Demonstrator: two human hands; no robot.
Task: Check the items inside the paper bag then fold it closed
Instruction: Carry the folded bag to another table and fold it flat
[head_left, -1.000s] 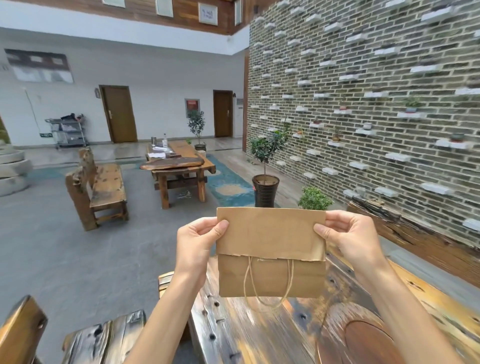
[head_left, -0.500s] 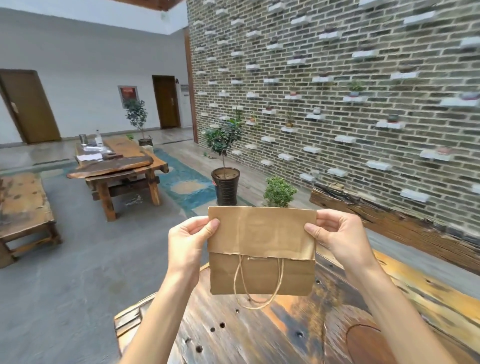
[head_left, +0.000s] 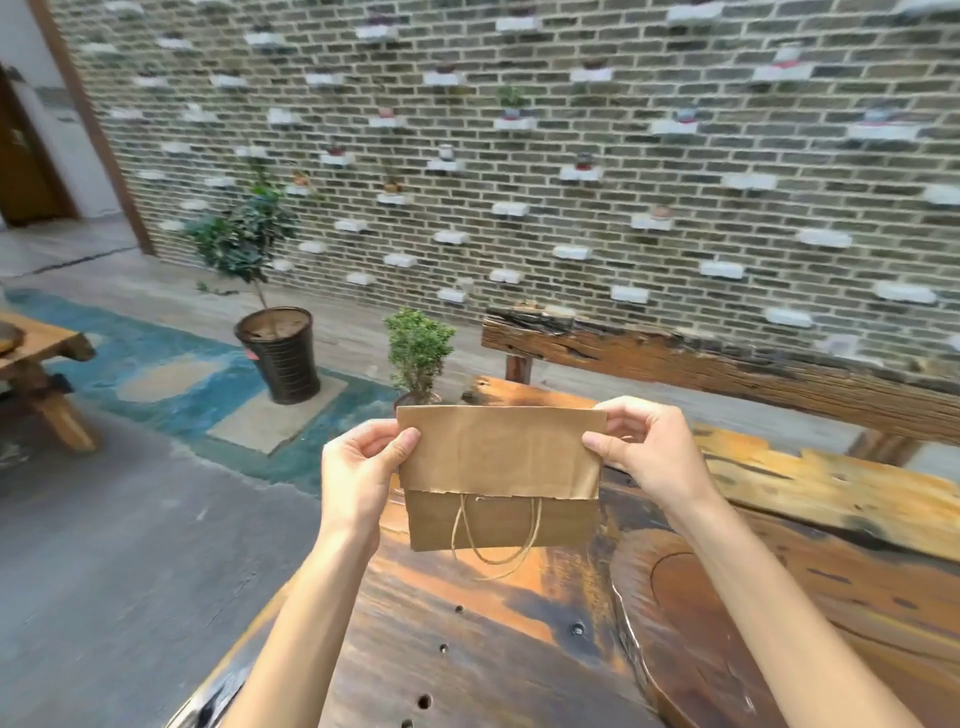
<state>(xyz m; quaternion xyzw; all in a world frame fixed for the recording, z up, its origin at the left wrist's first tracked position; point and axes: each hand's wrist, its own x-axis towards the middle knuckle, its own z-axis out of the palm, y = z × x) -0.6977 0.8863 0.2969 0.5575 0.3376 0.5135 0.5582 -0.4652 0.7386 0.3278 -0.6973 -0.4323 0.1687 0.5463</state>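
A brown paper bag (head_left: 498, 457) is held upright in front of me, above the wooden table (head_left: 519, 649). Its top part is folded down over the front, and the torn edge of the flap lies across the bag's middle. Two twine handles (head_left: 493, 540) hang out below the flap. My left hand (head_left: 363, 467) pinches the bag's upper left corner, thumb on the front. My right hand (head_left: 644, 452) pinches the upper right corner the same way. What is inside the bag is hidden.
A small potted shrub (head_left: 418, 353) stands just beyond the table's far edge. A taller potted tree (head_left: 275, 343) stands on the blue rug to the left. A rough wooden bench back (head_left: 727, 364) runs along the brick wall. Another wooden table (head_left: 36, 353) is at far left.
My view has swung to the right, toward the brick wall. The bag and both hands keep the same grip and stay in the same place before me.
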